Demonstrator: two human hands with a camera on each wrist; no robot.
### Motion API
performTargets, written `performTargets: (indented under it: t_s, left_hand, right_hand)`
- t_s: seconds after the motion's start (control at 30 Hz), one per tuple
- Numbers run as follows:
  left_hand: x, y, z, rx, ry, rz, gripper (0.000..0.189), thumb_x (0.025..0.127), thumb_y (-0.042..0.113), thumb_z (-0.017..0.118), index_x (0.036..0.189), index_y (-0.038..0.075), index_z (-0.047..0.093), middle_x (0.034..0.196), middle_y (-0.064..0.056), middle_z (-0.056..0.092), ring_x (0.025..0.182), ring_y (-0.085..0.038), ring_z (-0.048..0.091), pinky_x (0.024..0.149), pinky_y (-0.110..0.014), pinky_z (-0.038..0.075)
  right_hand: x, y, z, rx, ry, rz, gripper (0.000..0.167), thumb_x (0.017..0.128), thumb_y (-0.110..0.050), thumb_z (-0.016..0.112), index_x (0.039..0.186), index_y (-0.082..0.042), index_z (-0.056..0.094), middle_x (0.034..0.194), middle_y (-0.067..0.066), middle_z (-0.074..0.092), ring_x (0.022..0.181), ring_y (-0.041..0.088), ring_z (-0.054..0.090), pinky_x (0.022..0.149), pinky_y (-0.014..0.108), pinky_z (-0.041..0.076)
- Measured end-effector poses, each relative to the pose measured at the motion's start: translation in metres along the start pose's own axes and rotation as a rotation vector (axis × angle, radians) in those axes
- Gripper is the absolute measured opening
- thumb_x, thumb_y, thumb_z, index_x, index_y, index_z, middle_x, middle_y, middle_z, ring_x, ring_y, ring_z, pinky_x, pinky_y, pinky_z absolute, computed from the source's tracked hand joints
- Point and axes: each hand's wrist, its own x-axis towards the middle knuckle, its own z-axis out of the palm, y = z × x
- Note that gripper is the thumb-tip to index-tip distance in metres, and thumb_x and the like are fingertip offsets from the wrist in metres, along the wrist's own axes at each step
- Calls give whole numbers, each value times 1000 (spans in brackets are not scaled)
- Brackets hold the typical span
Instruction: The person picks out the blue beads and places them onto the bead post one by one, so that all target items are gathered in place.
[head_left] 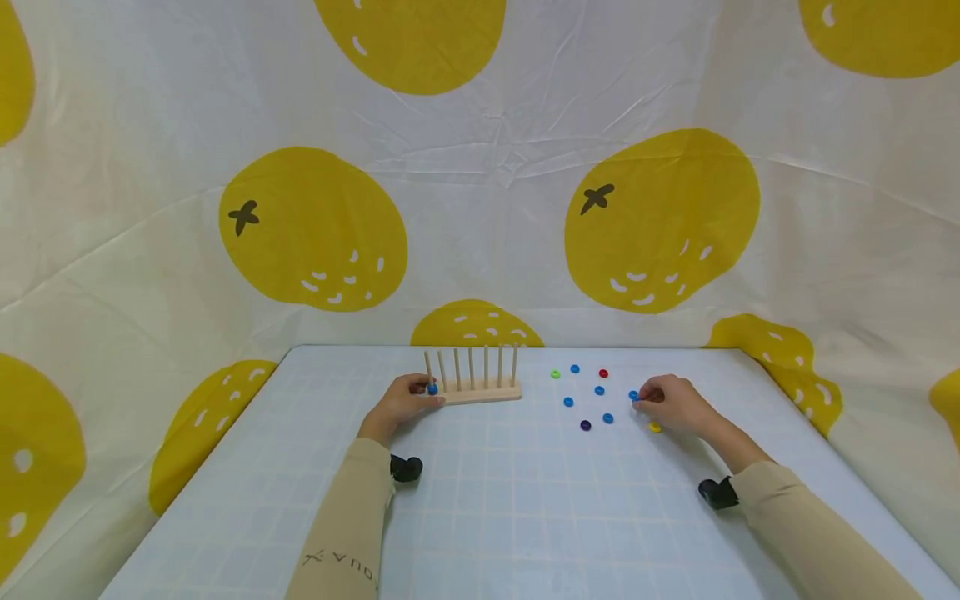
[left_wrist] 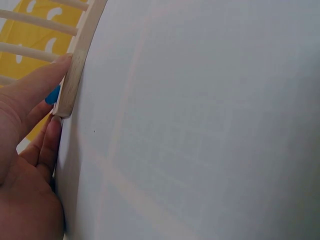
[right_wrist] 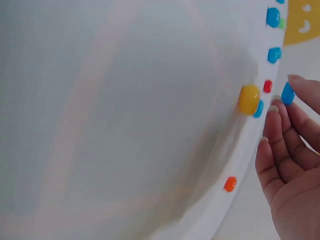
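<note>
A wooden peg rack [head_left: 480, 393] stands on the table with a row of upright pegs, and a blue ring [head_left: 432, 389] sits low on its leftmost peg. My left hand [head_left: 405, 403] grips the rack's left end, thumb on the front of the base and fingers around the end. Over to the right, my right hand [head_left: 675, 403] pinches a blue ring [right_wrist: 288, 93] between thumb and fingertips. Close below that hand lies a yellow ring [head_left: 656, 427]. An orange ring [right_wrist: 230, 184] shows in the right wrist view; the hand hides it from the head view.
Between the hands lie several loose blue rings [head_left: 599, 390], a green ring [head_left: 555, 374], a red ring [head_left: 603, 373] and a purple ring [head_left: 586, 425]. A pale checked cloth [head_left: 487, 500] covers the table. Behind it hangs a white curtain [head_left: 480, 225] with yellow fruit prints.
</note>
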Motion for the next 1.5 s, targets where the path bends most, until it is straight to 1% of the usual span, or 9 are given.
performTargets:
  t_s: [0.27,0.37,0.53,0.77,0.93,1.3,1.5]
  left_hand:
    - [3,-4,1,0,-4,-3,50,86,22,84,129,3,67,124,-17,62,114,-32,53,104,-48,42]
    - [4,-5,1,1,-5,-1,49,86,22,84,129,4,67,124,-17,62,114,-32,53,104,-48,43]
    - [5,-5,1,1,-3,7,49,86,23,84,128,4,67,124,-17,62,114,-32,54,104,-49,43]
    - [5,-5,0,11,-4,1,50,86,24,84,129,4,67,126,-18,62,115,-33,54,105,-51,43]
    - [6,-5,1,-4,-8,-10,51,87,24,83,130,5,67,128,-18,62,118,-33,53,107,-50,42]
    - [10,-8,1,-16,-9,-20,52,86,23,84,131,5,66,128,-18,61,117,-33,53,107,-51,41]
    - [9,-9,2,-13,-12,-19,52,86,24,84,131,6,66,128,-17,61,116,-32,53,106,-49,42]
  right_hand:
    - [4,-26,8,16,29,-63,18,96,-15,73,105,0,70,94,6,68,85,21,58,82,35,55]
    - [6,-35,11,28,43,-99,17,96,-15,74,105,-1,70,94,5,68,85,21,59,82,35,54]
    - [8,-51,15,50,66,-169,16,96,-14,73,105,-2,71,93,4,68,86,21,59,81,35,54]
    - [15,-70,26,77,86,-234,14,96,-13,73,104,-3,71,93,3,70,84,20,60,76,31,53]
    - [17,-84,33,96,96,-264,15,95,-14,73,106,-4,72,94,1,70,85,19,60,76,30,53]
    - [25,-120,48,133,98,-376,13,96,-15,73,104,-5,73,92,-1,70,84,17,60,74,28,52]
    - [28,-138,57,137,103,-409,13,96,-15,73,106,-6,74,94,-1,70,86,16,59,78,29,52]
